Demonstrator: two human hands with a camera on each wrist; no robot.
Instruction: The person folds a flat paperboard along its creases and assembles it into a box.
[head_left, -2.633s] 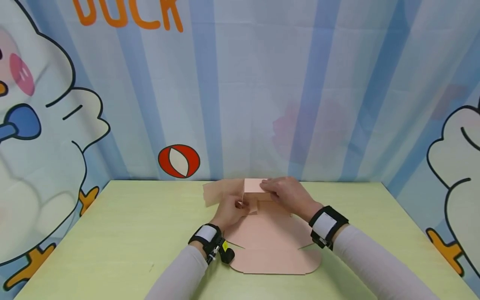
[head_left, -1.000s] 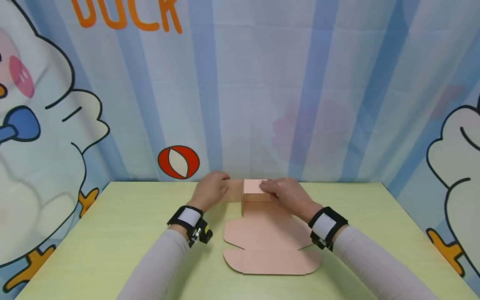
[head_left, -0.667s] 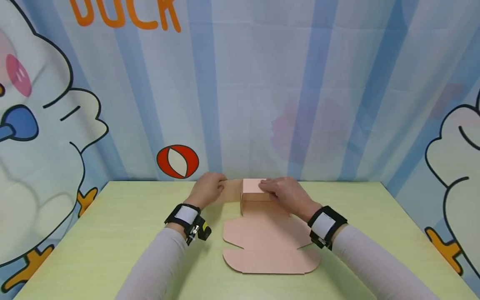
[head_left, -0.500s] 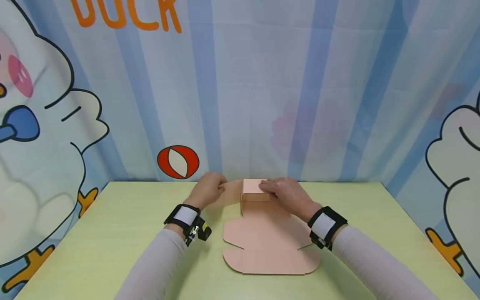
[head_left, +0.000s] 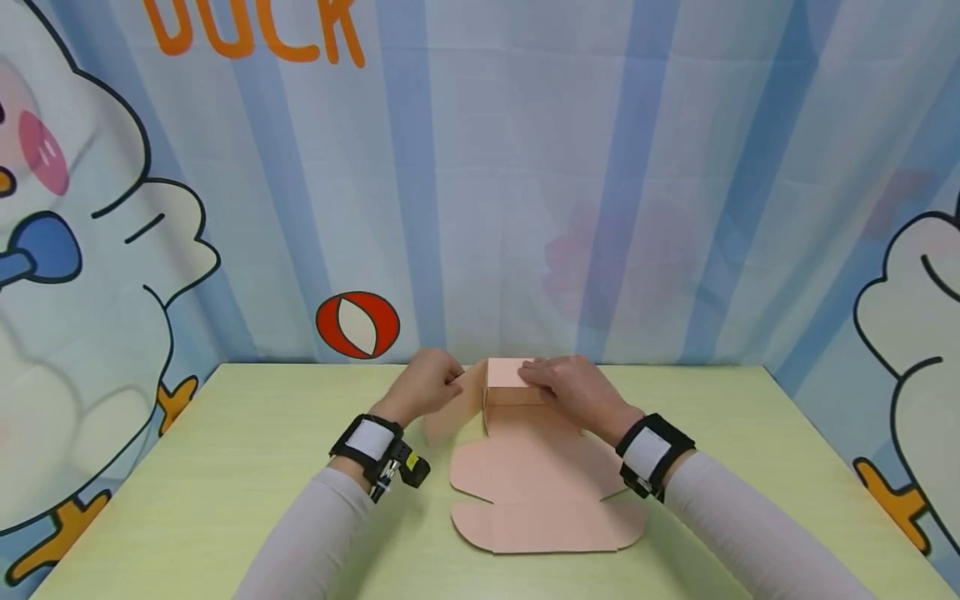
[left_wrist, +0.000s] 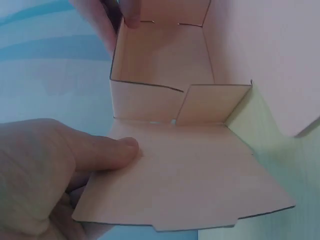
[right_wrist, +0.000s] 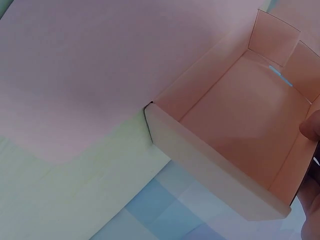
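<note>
A partly folded pink cardboard box [head_left: 513, 373] stands at the table's back edge. My left hand [head_left: 423, 385] pinches its left side flap [head_left: 453, 412]. In the left wrist view the thumb lies on top of this flap [left_wrist: 190, 175], with fingers beneath. Two small tabs stand folded across the box's left end, a narrow gap between them. My right hand [head_left: 581, 390] grips the back wall, thumb inside and fingers outside in the right wrist view. At the far end in that left wrist view, the right fingers partly show. The right end is folded up in the right wrist view.
The box's lid panel [head_left: 547, 525], with rounded side ears, lies flat on the light green table [head_left: 225, 500] toward me. A striped cartoon curtain [head_left: 510, 208] hangs directly behind the table's back edge.
My left hand has left the small tabs at the box's left end and taken hold of the side flap. The flap has since tilted upward. My right hand stays on the back wall.
</note>
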